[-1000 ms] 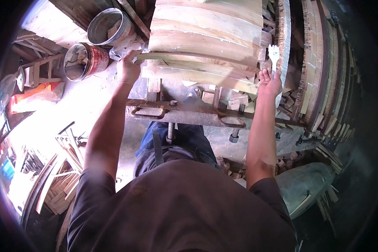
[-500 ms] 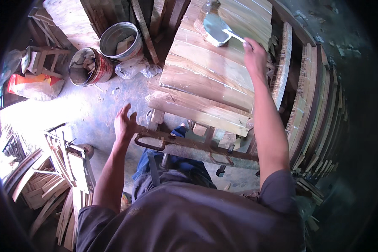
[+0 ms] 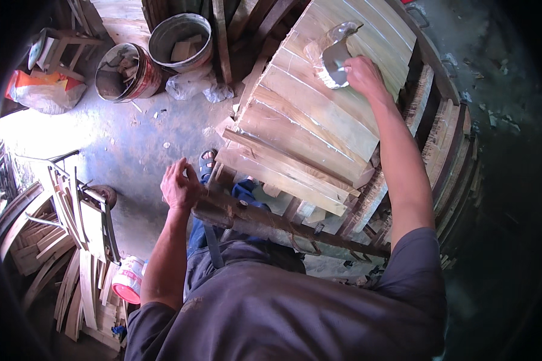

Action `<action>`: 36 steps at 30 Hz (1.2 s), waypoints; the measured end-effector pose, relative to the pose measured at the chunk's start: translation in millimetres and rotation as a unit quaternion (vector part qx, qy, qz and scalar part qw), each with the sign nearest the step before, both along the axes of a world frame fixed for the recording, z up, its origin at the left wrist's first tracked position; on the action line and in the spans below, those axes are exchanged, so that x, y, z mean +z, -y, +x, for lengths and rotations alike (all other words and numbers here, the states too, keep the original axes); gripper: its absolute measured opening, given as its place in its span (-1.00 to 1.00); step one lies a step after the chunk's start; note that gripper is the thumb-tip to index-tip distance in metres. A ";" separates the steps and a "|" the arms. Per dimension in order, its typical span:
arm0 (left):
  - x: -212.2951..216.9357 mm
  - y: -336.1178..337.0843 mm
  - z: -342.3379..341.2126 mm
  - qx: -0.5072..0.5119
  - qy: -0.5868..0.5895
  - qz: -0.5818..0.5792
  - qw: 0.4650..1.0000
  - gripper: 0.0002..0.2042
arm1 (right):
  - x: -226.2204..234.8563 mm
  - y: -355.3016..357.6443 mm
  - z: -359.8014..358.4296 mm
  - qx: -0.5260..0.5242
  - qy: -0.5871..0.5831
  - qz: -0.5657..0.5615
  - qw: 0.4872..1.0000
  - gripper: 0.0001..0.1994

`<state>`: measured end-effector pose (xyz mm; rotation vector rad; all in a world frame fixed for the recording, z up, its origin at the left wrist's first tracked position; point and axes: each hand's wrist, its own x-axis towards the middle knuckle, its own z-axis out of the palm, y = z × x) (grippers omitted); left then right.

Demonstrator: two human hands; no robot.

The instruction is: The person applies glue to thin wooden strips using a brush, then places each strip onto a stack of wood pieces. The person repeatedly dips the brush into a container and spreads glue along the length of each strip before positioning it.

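In the head view, two hands of one person are seen, two round buckets, one small red-and-white can and one panel of curved wooden staves. The buckets stand side by side on the concrete floor (image 3: 132,138): a red-banded bucket (image 3: 125,72) and a grey bucket (image 3: 180,35) with wood scraps inside. The small can (image 3: 128,280) stands low on the left beside a heap of thin wooden slats (image 3: 60,265). An orange and white sack (image 3: 42,91) lies at the far left.

The left hand (image 3: 179,185) is curled, its fingers bent around the end of a long rusty metal bar (image 3: 265,225) that runs below the stave panel (image 3: 319,108); the grip looks loose. The left forearm rises straight from the lower edge.

The right hand (image 3: 362,75) is closed on a clear plastic container (image 3: 332,55), which rests on the upper part of the stave panel; what lies inside cannot be made out. The right arm is stretched far forward, nearly straight, over the panel's right edge, beside stacked curved boards (image 3: 445,138).
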<state>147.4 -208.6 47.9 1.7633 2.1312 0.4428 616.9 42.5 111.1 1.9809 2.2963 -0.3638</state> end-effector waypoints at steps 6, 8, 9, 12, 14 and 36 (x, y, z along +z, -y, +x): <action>5.9 -2.6 1.2 0.006 0.003 -0.030 1.000 -0.79 | 5.3 21.9 46.9 -0.430 -0.365 -0.078 0.822 -0.79; 5.5 -4.1 1.3 -0.003 -0.006 -0.030 1.000 -0.79 | -7.3 42.7 63.1 -0.476 -0.502 -0.090 0.717 -0.77; 4.8 -4.3 1.6 -0.007 -0.010 -0.031 0.999 -0.79 | -12.9 50.6 70.3 -0.493 -0.564 -0.094 0.656 -0.75; 10.6 -3.0 2.7 -0.006 -0.014 -0.048 0.999 -0.78 | -18.0 67.3 54.1 -0.546 -0.619 -0.093 0.557 -0.75; 9.8 0.3 0.6 -0.004 -0.017 -0.049 0.999 -0.77 | -23.7 81.5 43.6 -0.549 -0.631 -0.109 0.537 -0.78; -19.3 -41.6 2.0 -0.092 0.218 -0.154 0.959 -0.48 | 21.6 213.6 -228.8 -0.372 -0.386 0.000 0.844 -0.84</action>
